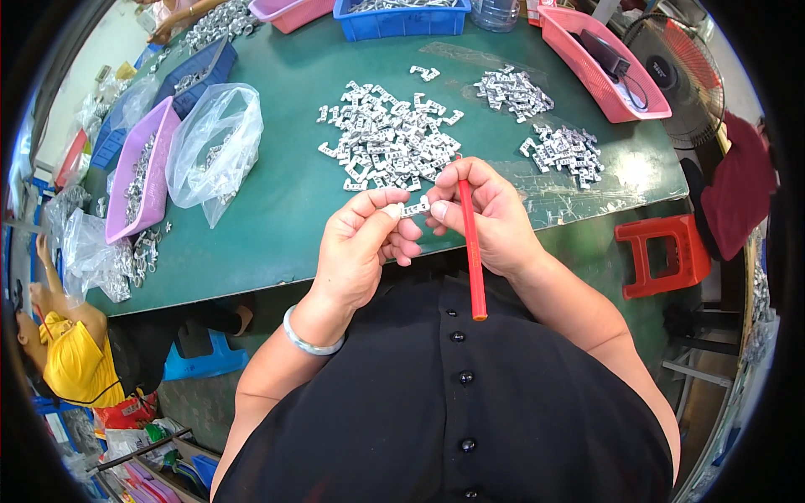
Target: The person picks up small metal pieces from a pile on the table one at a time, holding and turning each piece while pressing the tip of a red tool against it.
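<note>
Between my two hands, just over the table's front edge, is a small silver metal piece (pixel 414 208) with cut-out shapes. My left hand (pixel 362 235) is closed, pinching its left end between thumb and fingers. My right hand (pixel 488 216) is closed around a red pencil (pixel 471 243), which points down toward me, and its thumb and fingertips meet the piece's right end. Just beyond my hands lies a big loose heap of similar metal pieces (pixel 386 134). Two smaller heaps sit to the right, a farther pile (pixel 513 94) and a nearer pile (pixel 563 154).
On the left of the green table (pixel 285 251) are a clear plastic bag (pixel 214 151), a pink tray of metal parts (pixel 142 180) and blue bins. A blue bin (pixel 402 21) and a pink basket (pixel 604 71) stand at the back. A red stool (pixel 667 256) is at right; another person (pixel 80 360) sits at left.
</note>
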The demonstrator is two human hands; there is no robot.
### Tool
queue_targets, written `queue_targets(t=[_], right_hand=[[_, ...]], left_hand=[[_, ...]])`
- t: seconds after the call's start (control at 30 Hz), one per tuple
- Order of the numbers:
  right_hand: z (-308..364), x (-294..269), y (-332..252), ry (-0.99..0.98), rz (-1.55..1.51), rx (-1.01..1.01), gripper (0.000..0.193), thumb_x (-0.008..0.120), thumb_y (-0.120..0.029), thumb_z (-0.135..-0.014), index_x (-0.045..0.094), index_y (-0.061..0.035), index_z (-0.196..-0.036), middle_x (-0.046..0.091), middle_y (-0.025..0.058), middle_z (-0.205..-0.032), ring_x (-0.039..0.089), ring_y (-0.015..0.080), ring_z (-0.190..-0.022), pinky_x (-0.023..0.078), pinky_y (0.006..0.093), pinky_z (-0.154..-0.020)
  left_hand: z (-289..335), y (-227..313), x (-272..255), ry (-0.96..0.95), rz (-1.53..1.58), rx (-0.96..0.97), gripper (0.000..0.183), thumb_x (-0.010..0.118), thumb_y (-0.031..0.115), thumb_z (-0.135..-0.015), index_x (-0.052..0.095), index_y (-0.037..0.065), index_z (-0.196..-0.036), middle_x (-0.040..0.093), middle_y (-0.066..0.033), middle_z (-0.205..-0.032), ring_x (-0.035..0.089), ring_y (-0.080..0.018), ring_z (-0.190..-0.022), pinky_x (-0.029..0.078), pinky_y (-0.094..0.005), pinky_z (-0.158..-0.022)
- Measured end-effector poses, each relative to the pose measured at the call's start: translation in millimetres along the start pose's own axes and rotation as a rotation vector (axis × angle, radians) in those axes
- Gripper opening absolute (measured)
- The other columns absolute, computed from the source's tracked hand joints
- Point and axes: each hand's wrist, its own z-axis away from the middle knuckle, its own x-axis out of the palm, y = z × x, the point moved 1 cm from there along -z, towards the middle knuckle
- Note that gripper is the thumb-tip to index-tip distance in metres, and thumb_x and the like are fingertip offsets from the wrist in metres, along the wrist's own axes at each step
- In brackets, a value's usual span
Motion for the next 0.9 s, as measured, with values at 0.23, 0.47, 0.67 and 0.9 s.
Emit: queue_targets(t=[0.23,0.47,0.67,0.9], right_hand=[[0.9,-0.8,1.9,-0.012,-0.027,-0.016,0.020,0.058,0.000,-0.078,0.047,-0.0038,-0.094,0.053,0.0036,-0.085,0.054,0.0094,-0.076,0.046,0.0225,-0.067],[1.6,-0.6,3.7,-0.008,0.053,-0.057,0.021,0.058,0.002,-0.077,0.047,-0.0046,-0.093,0.053,0.0027,-0.086,0.052,0.0082,-0.080,0.044,0.0215,-0.070],[3.5,1.5,5.9,-0.006,0.217,-0.231,0.022,0.057,0.005,-0.076,0.047,-0.0040,-0.093,0.052,0.0017,-0.085,0.052,0.0081,-0.079,0.044,0.0223,-0.071],[4.5,3.8,7.9,0.022,0.433,-0.408,0.019,0.058,0.005,-0.074,0.049,-0.0027,-0.088,0.053,0.0036,-0.081,0.053,0.0103,-0.074,0.045,0.0237,-0.067]], left_hand=[[0.6,-0.9,0.6,0.011,-0.015,-0.003,0.017,0.044,0.008,-0.087,0.050,0.000,-0.102,0.059,-0.0062,-0.072,0.057,-0.0110,-0.057,0.046,-0.0208,-0.050],[0.4,-10.8,-0.7,0.025,-0.201,0.242,0.016,0.047,0.006,-0.087,0.046,0.000,-0.102,0.059,-0.0073,-0.073,0.058,-0.0110,-0.062,0.046,-0.0215,-0.055],[0.8,-13.7,2.2,0.021,-0.232,0.274,0.012,0.048,0.005,-0.086,0.046,-0.001,-0.097,0.060,-0.0090,-0.079,0.059,-0.0119,-0.067,0.048,-0.0228,-0.059],[1.2,-14.1,4.3,-0.031,-0.119,0.182,0.019,0.049,0.003,-0.085,0.047,-0.004,-0.103,0.059,-0.0102,-0.087,0.059,-0.0135,-0.073,0.050,-0.0254,-0.065]])
